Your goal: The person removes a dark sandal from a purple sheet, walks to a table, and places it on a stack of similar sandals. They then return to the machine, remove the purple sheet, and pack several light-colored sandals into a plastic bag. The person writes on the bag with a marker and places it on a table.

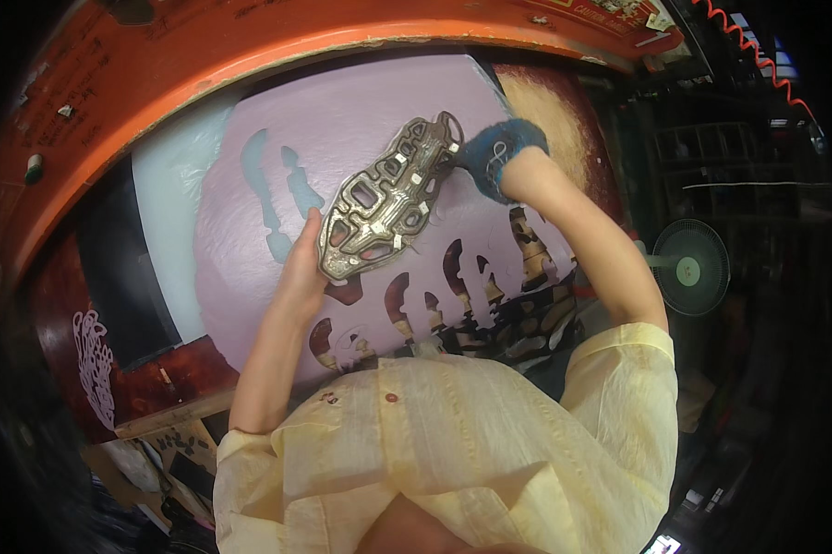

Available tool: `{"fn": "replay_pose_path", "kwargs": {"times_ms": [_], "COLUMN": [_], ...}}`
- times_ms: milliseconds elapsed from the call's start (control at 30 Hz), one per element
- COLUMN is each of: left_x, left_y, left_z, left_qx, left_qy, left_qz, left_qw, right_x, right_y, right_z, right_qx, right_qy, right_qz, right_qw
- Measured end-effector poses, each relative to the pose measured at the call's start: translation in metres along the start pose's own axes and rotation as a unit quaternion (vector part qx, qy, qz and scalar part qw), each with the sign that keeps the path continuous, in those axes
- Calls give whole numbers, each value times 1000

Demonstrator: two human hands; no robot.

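A metal cutting die [384, 198], shaped like a shoe sole with several openwork cells and small pale pads, lies slanted over a pale purple sheet [333, 102]. My left hand [301, 258] grips its lower left edge, with the thumb along the side and the other fingers mostly hidden. At the die's upper right end is my right hand [506, 159], covered by a blue mitt with a light loop mark. The mitt meets the die's tip, but its fingers cannot be made out. Long shaped holes are cut through the sheet left of the die and along its near edge.
An orange machine beam [185, 74] arches across the far side. Purple cut scraps [93, 365] sit at the left on the dark red board [185, 379]. A light blue sheet [171, 185] shows beside the purple one. To the right stands a fan [688, 270]; a red coiled cable [758, 57] hangs above.
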State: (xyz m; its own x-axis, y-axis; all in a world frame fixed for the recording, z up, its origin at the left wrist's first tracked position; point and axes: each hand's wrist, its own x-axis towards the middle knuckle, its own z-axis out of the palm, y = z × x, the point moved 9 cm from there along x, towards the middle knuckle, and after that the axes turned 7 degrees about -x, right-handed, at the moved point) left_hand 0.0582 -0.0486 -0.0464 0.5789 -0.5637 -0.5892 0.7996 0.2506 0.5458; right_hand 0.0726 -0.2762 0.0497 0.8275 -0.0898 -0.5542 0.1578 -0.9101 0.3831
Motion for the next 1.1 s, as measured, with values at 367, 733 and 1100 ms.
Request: {"fn": "replay_pose_path", "kwargs": {"times_ms": [367, 733, 1100], "left_x": [-8, -8, -41], "left_y": [4, 3, 7], "left_z": [6, 26, 14], "left_qx": [-77, -38, -121], "left_qy": [-11, -13, 1], "left_qz": [1, 8, -5], "left_qw": [997, 999, 993], "right_x": [-35, 13, -1], "right_y": [68, 25, 33], "right_z": [-14, -9, -24], "right_qx": [141, 13, -51], "right_qy": [146, 49, 48], "right_qz": [59, 64, -55], "right_qw": [977, 997, 996]}}
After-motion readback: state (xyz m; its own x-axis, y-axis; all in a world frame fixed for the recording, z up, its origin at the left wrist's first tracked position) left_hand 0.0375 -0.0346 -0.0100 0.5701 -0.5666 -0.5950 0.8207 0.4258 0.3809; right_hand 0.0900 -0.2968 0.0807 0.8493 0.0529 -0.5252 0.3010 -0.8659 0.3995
